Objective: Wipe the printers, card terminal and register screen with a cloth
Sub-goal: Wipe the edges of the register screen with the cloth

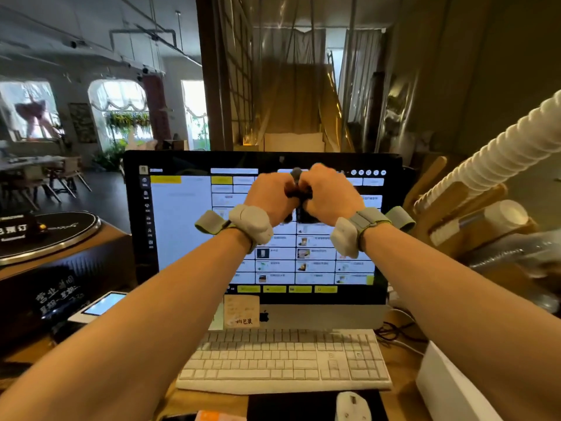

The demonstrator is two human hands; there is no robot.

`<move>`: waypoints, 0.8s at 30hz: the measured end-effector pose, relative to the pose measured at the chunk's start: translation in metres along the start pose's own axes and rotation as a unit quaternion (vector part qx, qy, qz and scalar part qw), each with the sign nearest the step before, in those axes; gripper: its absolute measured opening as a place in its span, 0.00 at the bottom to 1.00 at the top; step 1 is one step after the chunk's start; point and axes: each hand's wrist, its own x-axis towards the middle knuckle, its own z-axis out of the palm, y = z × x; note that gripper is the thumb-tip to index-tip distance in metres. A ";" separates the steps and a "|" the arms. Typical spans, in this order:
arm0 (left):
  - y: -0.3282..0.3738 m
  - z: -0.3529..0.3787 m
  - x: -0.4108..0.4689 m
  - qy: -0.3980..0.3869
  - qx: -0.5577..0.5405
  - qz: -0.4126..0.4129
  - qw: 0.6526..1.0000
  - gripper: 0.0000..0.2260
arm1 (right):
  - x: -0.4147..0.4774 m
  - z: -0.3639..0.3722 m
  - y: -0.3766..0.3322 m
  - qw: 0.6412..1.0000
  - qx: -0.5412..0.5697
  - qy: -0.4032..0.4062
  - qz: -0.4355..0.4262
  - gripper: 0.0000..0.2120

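Observation:
The register screen (182,226) is a large lit monitor standing in the middle of the counter, showing a menu grid. Both my hands are raised in front of its upper middle. My left hand (271,197) and my right hand (329,196) are closed side by side on a small dark cloth (299,191) bunched between them. A strip of the cloth sticks up above my fingers. Whether the cloth touches the glass I cannot tell. A small card terminal (98,306) with a lit screen lies at the lower left of the monitor.
A white keyboard (285,360) lies below the monitor, with a white mouse (352,407) on a dark pad. A white box (449,387) sits at the right front. A black box with a round turntable (45,235) stands left. Cables and a ribbed white hose (498,159) are right.

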 end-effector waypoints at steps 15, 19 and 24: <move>0.079 0.060 0.028 -0.074 -0.058 0.029 0.995 0.05 | -0.043 -0.031 0.073 0.991 -0.023 0.023 0.129 0.09; 0.098 0.070 0.030 -0.071 -0.061 0.058 0.994 0.03 | -0.051 -0.037 0.091 0.985 -0.033 0.048 0.165 0.10; 0.102 0.078 0.023 -0.088 -0.016 0.046 0.995 0.04 | -0.057 -0.030 0.094 0.978 -0.023 0.044 0.204 0.07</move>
